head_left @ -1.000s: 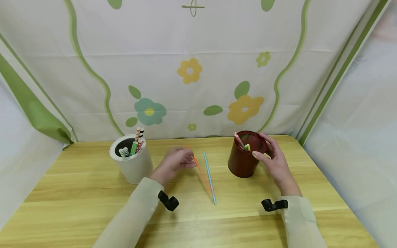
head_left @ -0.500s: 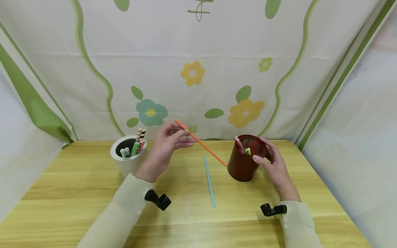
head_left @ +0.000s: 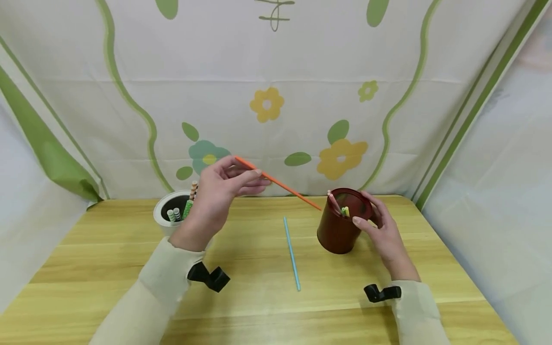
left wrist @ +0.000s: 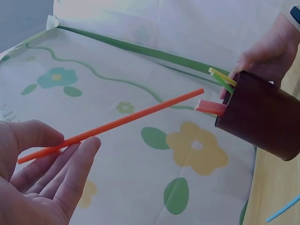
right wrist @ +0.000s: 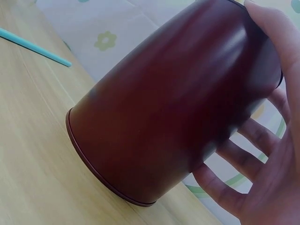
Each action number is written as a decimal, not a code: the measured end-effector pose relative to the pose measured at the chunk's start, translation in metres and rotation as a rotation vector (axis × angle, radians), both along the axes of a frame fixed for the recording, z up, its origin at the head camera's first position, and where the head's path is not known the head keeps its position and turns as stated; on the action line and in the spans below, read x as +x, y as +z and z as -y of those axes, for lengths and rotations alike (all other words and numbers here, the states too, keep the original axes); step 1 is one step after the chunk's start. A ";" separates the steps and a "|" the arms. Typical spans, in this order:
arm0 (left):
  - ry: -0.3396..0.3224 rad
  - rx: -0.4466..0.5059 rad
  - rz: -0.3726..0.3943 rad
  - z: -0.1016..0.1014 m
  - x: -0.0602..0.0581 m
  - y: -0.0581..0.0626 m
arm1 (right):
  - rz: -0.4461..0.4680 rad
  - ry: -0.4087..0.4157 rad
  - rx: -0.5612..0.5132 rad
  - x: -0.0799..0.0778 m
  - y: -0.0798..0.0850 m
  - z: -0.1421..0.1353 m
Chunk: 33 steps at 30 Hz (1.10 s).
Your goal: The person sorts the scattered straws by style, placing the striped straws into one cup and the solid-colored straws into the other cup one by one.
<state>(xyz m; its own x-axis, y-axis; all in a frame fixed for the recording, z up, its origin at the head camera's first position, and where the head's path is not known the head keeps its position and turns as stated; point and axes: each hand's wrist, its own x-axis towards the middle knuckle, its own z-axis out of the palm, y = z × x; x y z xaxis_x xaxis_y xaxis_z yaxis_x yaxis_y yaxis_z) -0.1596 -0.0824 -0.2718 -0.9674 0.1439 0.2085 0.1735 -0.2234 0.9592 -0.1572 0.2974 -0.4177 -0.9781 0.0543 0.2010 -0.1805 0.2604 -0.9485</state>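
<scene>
My left hand [head_left: 220, 196] pinches an orange straw [head_left: 286, 187] near its upper end, between thumb and fingers, raised over the table. The straw slants down to the right, and its free end comes close to the rim of the dark red can [head_left: 338, 230] in the head view. Around the right side of that can my right hand [head_left: 381, 230] curls, thumb near the rim. The can stands upright, with pink straws [left wrist: 211, 107] and green and yellow straws [left wrist: 222, 78] sticking out of it. A blue straw [head_left: 292, 254] lies on the table between the hands.
A white can [head_left: 166, 215] with several patterned paper straws [head_left: 174, 214] stands at the left, partly hidden behind my left hand. Behind the wooden table [head_left: 258, 311] hangs a flowered cloth [head_left: 302, 110].
My left hand has lifted the orange straw off the table and moved up and left, swinging the straw's far end up toward the red can's rim. The right hand stays at the can.
</scene>
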 end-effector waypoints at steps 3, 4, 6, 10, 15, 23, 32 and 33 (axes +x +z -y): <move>-0.004 -0.004 -0.010 0.000 0.000 0.006 | -0.004 0.000 -0.002 0.000 0.001 0.000; 0.002 -0.001 -0.014 0.001 0.000 0.007 | -0.002 0.002 -0.003 -0.001 0.002 0.000; 0.019 0.005 -0.025 0.001 0.000 0.011 | 0.003 0.007 -0.009 0.000 0.002 0.000; 0.036 0.014 -0.046 0.000 -0.001 0.017 | 0.005 0.005 -0.012 0.001 0.001 0.000; 0.042 0.000 -0.031 -0.003 -0.001 0.019 | -0.004 0.007 -0.015 0.001 0.001 -0.002; 0.056 -0.012 0.016 -0.009 0.001 0.017 | 0.003 0.009 -0.006 0.000 0.001 -0.003; 0.076 0.004 0.012 -0.026 0.002 0.010 | 0.004 0.005 0.000 -0.001 -0.001 -0.002; 0.077 0.008 0.009 -0.028 0.002 0.009 | 0.004 0.004 -0.001 -0.001 -0.001 -0.002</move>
<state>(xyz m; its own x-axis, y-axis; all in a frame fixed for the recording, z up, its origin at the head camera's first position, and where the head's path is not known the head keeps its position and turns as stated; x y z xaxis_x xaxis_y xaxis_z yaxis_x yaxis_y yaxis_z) -0.1580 -0.0540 -0.2626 -0.9774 0.0675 0.2002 0.1814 -0.2176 0.9590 -0.1586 0.2998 -0.4182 -0.9791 0.0504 0.1971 -0.1778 0.2592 -0.9493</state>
